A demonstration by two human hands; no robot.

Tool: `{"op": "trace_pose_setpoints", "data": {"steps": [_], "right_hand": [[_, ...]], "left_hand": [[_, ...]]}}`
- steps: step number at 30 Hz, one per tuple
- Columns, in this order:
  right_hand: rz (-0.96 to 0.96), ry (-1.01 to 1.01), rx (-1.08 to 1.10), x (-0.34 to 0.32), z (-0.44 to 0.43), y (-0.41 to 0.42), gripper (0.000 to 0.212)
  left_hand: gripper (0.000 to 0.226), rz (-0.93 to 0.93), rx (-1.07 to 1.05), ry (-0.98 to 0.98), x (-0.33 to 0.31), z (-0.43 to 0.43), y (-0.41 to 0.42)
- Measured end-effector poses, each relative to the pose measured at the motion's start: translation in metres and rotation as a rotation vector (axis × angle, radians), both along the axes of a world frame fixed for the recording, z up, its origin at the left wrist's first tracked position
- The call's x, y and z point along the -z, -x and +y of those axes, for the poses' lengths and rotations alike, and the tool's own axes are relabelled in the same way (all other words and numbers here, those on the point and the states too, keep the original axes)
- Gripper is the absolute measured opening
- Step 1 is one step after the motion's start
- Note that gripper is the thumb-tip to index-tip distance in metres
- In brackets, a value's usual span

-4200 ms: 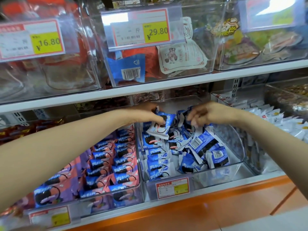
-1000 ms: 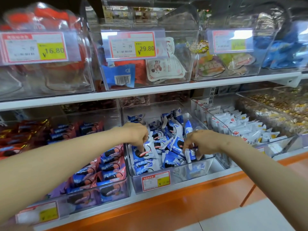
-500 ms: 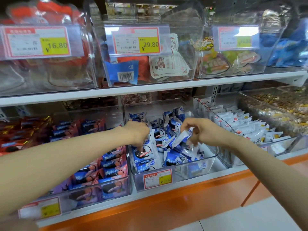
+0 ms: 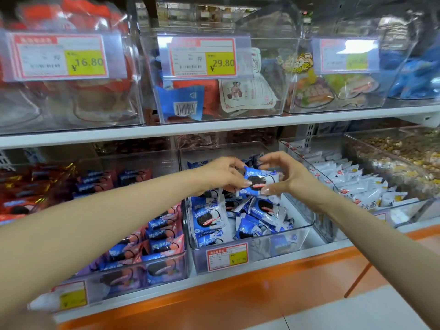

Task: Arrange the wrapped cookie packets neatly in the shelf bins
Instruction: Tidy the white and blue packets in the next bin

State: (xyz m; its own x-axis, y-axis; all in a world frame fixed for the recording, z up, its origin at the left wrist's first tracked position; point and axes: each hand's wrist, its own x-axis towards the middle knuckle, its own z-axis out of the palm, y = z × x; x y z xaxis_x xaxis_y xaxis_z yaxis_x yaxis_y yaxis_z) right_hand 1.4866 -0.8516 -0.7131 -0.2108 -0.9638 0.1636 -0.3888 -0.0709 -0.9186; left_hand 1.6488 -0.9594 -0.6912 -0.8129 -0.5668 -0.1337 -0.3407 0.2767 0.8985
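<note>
A blue-and-white wrapped cookie packet [image 4: 258,181] is held in the air above the middle clear bin [image 4: 295,236] on the lower shelf. My left hand [image 4: 220,175] pinches its left end and my right hand [image 4: 289,175] pinches its right end between thumb and fingers. Under them the bin holds several more blue cookie packets [image 4: 209,217], some stacked upright at the left and others lying loose at the right.
The bin to the left [image 4: 166,275] holds rows of pink-and-blue cookie packets. A bin of white packets [image 4: 357,186] stands to the right, with loose snacks beyond it. The upper shelf [image 4: 214,126] carries clear bins with price tags. The orange shelf base [image 4: 238,298] runs below.
Both hands have risen out of the middle bin and come together. The right hand's packet is now held by both hands above the pile.
</note>
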Motion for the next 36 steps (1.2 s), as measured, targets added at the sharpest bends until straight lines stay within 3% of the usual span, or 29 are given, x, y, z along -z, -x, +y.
{"op": "trace_pose_setpoints", "data": {"steps": [5, 11, 13, 15, 18, 22, 26, 28, 30, 31, 34, 36], "right_hand": [[-0.152, 0.025, 0.038, -0.001, 0.0, -0.002, 0.047], [-0.052, -0.031, -0.005, 0.0, -0.004, -0.003, 0.035], [0.151, -0.061, 0.055, 0.004, -0.005, 0.006, 0.024], [0.573, -0.19, 0.097, 0.01, -0.005, 0.011, 0.009], [1.166, -0.361, 0.098, 0.025, -0.008, 0.003, 0.031], [1.373, -0.345, 0.098, 0.038, -0.009, -0.003, 0.044], [1.244, -0.313, 0.13, 0.029, -0.006, -0.003, 0.046], [0.951, -0.283, 0.11, 0.013, -0.003, -0.004, 0.042], [0.534, -0.259, -0.034, -0.001, 0.002, -0.019, 0.042], [0.413, -0.255, -0.122, -0.004, 0.005, -0.03, 0.043], [0.452, -0.238, -0.285, 0.006, 0.002, -0.062, 0.037], [0.481, -0.174, -0.278, 0.014, -0.004, -0.07, 0.034]], "left_hand": [[0.037, -0.013, 0.003, 0.004, 0.0, -0.005, -0.004], [0.02, -0.22, 0.12, 0.314, -0.007, -0.011, -0.014], [0.019, -0.391, 0.192, 0.453, -0.007, -0.014, -0.021], [0.025, -0.533, 0.241, 0.587, 0.0, -0.014, -0.028], [0.029, -0.656, 0.294, 0.806, 0.017, -0.009, -0.035], [0.035, -0.757, 0.284, 0.975, 0.023, -0.005, -0.038], [0.034, -0.782, 0.28, 1.163, 0.029, 0.0, -0.039], [0.035, -0.809, 0.289, 1.215, 0.032, -0.001, -0.041], [0.038, -0.846, 0.296, 1.194, 0.032, -0.002, -0.042], [0.04, -0.866, 0.306, 1.184, 0.031, -0.003, -0.043], [0.032, -0.872, 0.343, 1.129, 0.019, -0.007, -0.042], [0.024, -0.83, 0.355, 1.001, 0.009, -0.014, -0.042]]}}
